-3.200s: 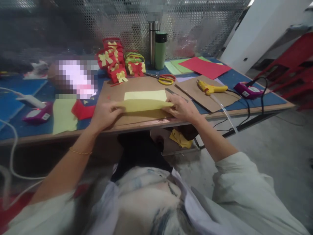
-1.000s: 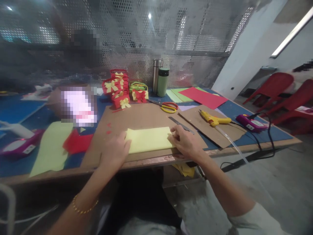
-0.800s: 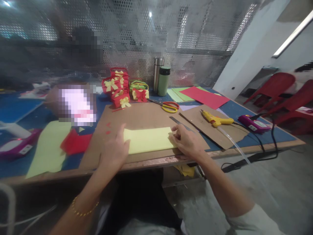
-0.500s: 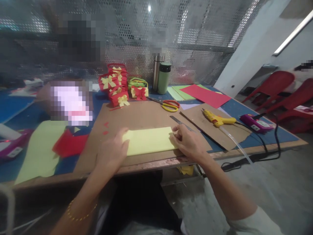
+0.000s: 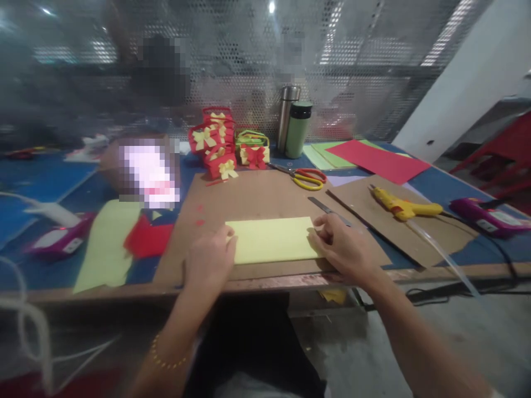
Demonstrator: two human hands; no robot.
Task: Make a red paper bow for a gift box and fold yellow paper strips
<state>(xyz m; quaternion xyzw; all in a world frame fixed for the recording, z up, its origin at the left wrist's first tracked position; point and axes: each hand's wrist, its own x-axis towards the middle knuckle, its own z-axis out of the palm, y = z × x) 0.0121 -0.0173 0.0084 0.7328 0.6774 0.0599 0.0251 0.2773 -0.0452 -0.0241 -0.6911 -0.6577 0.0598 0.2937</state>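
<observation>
Pinching one short end each, our left hand and right hand hold the yellow paper between them, its long axis running from hand to hand, neither one nearer. It lies rightward of our left, leftward of our right, over the cardboard; scissors rest farther off.

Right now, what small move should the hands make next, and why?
Probably slide the right hand along the near edge of the yellow sheet, pressing lightly: that edge looks folded, the sheet lies on the brown board, and the left hand at the other end can steady it.
</observation>
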